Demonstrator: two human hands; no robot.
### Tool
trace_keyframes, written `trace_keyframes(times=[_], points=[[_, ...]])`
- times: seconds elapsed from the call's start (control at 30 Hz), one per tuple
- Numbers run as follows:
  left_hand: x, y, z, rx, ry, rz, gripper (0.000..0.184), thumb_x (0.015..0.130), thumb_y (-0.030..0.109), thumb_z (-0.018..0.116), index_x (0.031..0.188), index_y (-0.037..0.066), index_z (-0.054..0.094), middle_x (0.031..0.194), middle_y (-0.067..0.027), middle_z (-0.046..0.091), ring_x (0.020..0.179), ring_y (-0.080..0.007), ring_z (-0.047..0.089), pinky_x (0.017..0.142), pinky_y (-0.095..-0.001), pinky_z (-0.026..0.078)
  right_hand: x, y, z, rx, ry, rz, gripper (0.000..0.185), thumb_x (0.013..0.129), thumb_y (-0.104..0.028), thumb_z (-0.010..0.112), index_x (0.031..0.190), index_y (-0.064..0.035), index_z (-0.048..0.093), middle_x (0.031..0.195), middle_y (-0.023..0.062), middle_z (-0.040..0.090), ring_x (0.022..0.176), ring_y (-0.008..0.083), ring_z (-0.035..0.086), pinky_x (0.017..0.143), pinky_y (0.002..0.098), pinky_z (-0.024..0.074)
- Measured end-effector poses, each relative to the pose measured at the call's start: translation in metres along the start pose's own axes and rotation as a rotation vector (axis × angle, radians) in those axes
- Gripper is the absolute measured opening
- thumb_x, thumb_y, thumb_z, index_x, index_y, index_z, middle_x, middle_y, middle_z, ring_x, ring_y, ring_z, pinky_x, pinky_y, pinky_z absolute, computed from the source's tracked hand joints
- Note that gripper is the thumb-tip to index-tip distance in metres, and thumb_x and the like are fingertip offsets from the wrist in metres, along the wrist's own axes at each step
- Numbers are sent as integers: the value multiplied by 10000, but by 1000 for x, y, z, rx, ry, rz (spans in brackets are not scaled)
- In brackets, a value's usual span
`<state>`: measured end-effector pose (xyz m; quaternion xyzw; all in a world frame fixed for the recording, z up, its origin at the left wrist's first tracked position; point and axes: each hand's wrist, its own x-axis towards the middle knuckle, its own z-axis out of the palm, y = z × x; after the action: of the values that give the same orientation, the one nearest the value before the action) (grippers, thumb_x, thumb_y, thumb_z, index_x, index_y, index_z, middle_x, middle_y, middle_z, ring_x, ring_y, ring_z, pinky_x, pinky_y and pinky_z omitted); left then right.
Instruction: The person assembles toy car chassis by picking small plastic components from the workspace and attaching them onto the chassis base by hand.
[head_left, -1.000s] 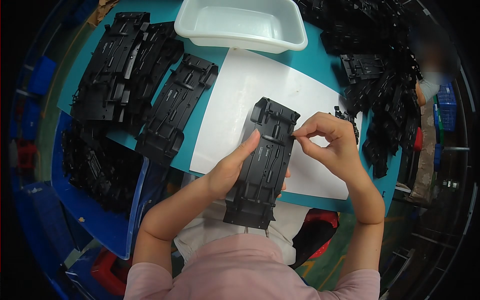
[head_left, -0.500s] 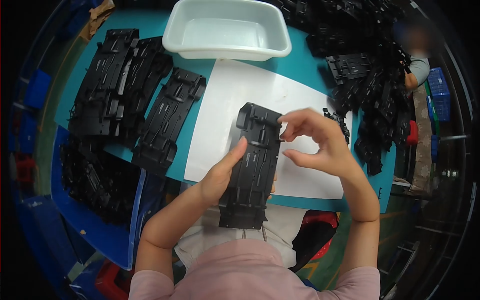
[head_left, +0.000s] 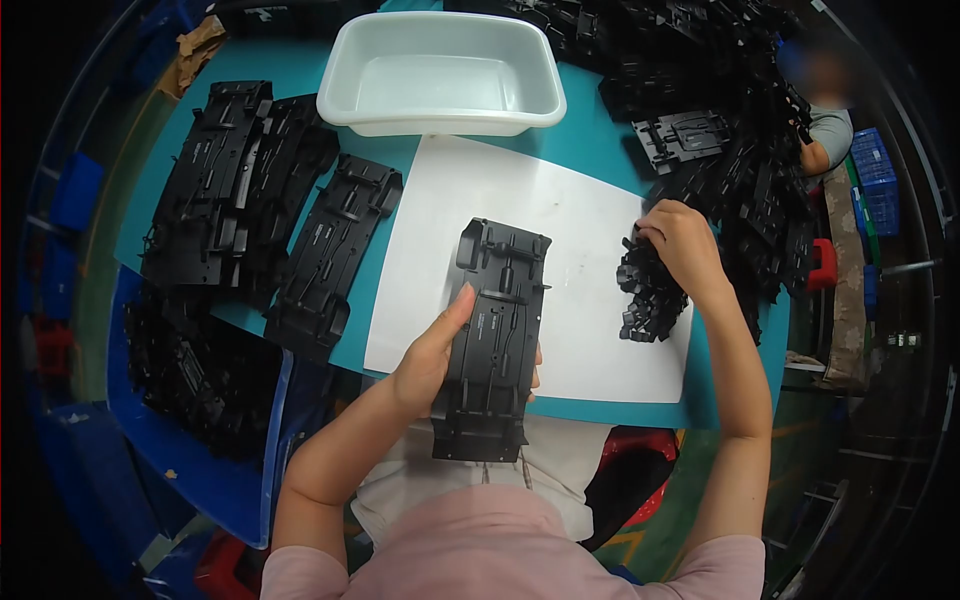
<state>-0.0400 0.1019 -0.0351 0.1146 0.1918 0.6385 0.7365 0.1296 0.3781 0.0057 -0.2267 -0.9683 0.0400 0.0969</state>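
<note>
Left hand (head_left: 428,360) grips black panel (head_left: 490,345), best kept steady; right hand (head_left: 684,246), fingers narrow at right-side small-parts pile (head_left: 650,300), hold unclear, should separate just 1.

1. Shirt (head_left: 460,550): pale pink, plain fabric; from where I stand, its front edge forms a smooth curve against the lap.
2. Left sleeve (head_left: 303,572): short, same pink as the shirt, ending near the elbow in a straight opening.
3. Right sleeve (head_left: 725,567): short, matching pink, with a similar loose opening.
4. Lap garment (head_left: 560,455): off-white, creased cloth; I cannot tell whether trousers or apron. Short, dark, narrow lines show at its front middle.
5. Forearms (head_left: 740,370): bare below the sleeves.
6. Left hand (head_left: 425,360) and right hand (head_left: 690,250): bare.
</note>
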Motion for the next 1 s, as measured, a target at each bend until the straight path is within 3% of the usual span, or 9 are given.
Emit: trace_keyframes(times=[0.17,0.27,0.37,0.4,0.5,0.6,0.73,0.8,1.0], points=[[0,0,1,12,32,-14,668,1004,562,154,1233,37,497,1004,-147,614,900,-226,666,788,-384,576,-3,5,11,-88,80,-135,64,754,28,658,818,25,655,821,116,635,760,300,621,695,350,517],[-1,0,1,18,31,-4,664,1004,563,161,1240,39,494,1009,-147,617,896,-231,668,784,-389,577,0,6,17,-138,176,-175,72,752,20,662,816,13,630,783,103,632,716,251,637,638,316,511],[-3,1,0,-3,34,-6,658,1004,565,177,1247,40,491,1013,-146,621,895,-234,670,781,-391,579,3,-6,10,381,156,169,31,792,4,643,818,10,626,698,30,643,571,83,585,535,214,463],[-3,1,1,-22,43,-21,654,1004,565,185,1249,40,488,1013,-146,622,896,-235,670,780,-391,579,4,-11,7,383,153,163,31,792,4,643,818,10,626,698,30,643,571,83,585,535,214,463],[-4,3,2,-39,59,-44,647,1004,564,197,1254,41,484,1009,-146,624,898,-238,671,779,-392,580,1,-31,-5,850,-44,338,39,820,4,647,842,16,676,758,12,644,622,70,580,564,185,457],[-4,3,1,-34,65,-47,645,1003,566,204,1257,41,481,1007,-147,625,898,-239,672,779,-392,581,-3,-42,-9,938,-212,129,155,839,46,653,980,26,713,873,45,603,727,69,555,650,186,472],[-5,5,3,-29,77,-55,646,1003,569,205,1263,43,476,1008,-149,625,895,-236,674,779,-389,582,-10,-58,-10,874,-285,68,162,832,52,654,982,25,710,847,42,610,721,72,572,652,186,482],[-5,6,2,-43,76,-60,646,1003,569,203,1264,43,474,1010,-149,625,894,-236,674,780,-388,582,-10,-69,-13,859,-333,339,127,820,49,653,937,34,700,806,32,634,705,63,595,637,179,488],[-4,4,0,-59,55,-52,652,1003,569,197,1267,40,471,1022,-152,621,900,-238,671,783,-386,580,-8,-65,-6,753,-371,338,47,803,5,683,845,26,676,753,22,655,664,56,609,603,175,484]])
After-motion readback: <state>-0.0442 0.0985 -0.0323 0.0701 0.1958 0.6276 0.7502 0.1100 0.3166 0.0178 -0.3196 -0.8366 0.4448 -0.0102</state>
